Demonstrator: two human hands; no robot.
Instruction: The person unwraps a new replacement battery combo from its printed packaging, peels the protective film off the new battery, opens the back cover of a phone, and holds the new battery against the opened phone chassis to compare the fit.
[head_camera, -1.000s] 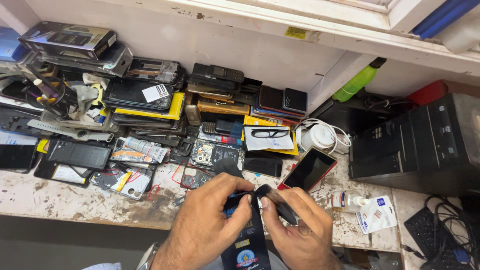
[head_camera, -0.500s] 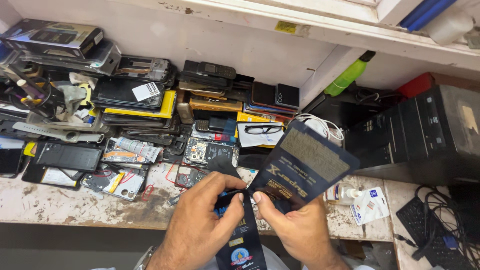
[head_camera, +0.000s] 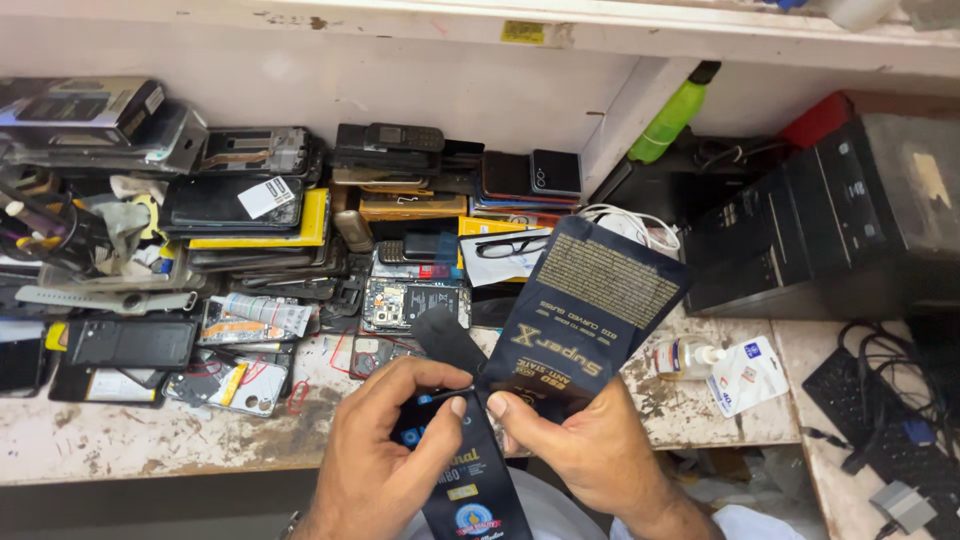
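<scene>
The right hand is pinching the lower corner of a dark blue packet, thumb on top and fingers closed behind it, so the packet is standing up and away from the fingertips, leaning toward the shelf. The left hand is curled almost shut, its thumb and forefinger nipping a thin strip or tab just beside the right thumb, with a second, longer dark packet lying under both thumbs and running down toward the body.

The grip on the blue packet is only at one corner, so it is likely to swing or slip out sideways if the thumbs are pulling apart hard (whatever is inside could bend or crack). A jerk forward could also be knocking the small bottle, which is sitting just beyond the right knuckles on the chipped bench.

What the left fingers are actually gripping is hard to make out: a dark flap is rising above them, and whether it belongs to either packet is unclear. The lower packet is being cut off at the frame's bottom edge, and both wrists too.
</scene>
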